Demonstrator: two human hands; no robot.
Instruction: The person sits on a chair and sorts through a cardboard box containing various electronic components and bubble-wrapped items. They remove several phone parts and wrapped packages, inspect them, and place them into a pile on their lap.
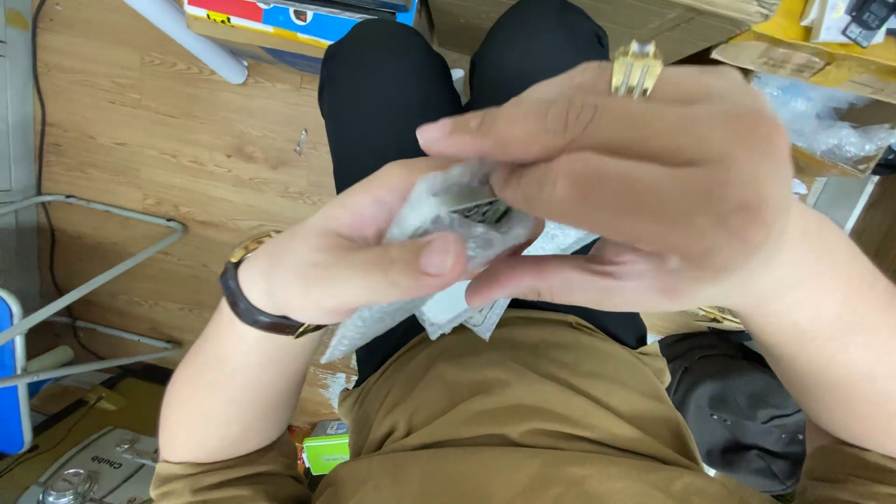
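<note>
Two hands meet over the person's lap, both closed around one small packet. The left hand [359, 257] cups a piece of clear bubble wrap [439, 247] from below, its thumb pressed across the front of the wrap, fingers curled behind it. The right hand [644, 182] comes in from the other side, thumb under the packet and fingers spread over its top, so the wrap is gripped between the two. Inside the wrap sits a small flat grey item [471, 201] with dark markings; what it is cannot be told. A loose tail of the wrap hangs down towards the brown shirt [523, 411].

The left wrist wears a dark-strapped watch [257, 299], and the right hand carries a gold ring [637, 67]. Black trousers [392, 93] run away beneath the hands.

The wooden floor [168, 149] lies on the left, with a white metal frame [103, 271] near its left edge. A small green box [327, 448] rests by the left elbow. A dark cap [737, 411] lies to the right of the lap, and crumpled clear plastic [821, 121] sits in a cardboard box at the upper right.
</note>
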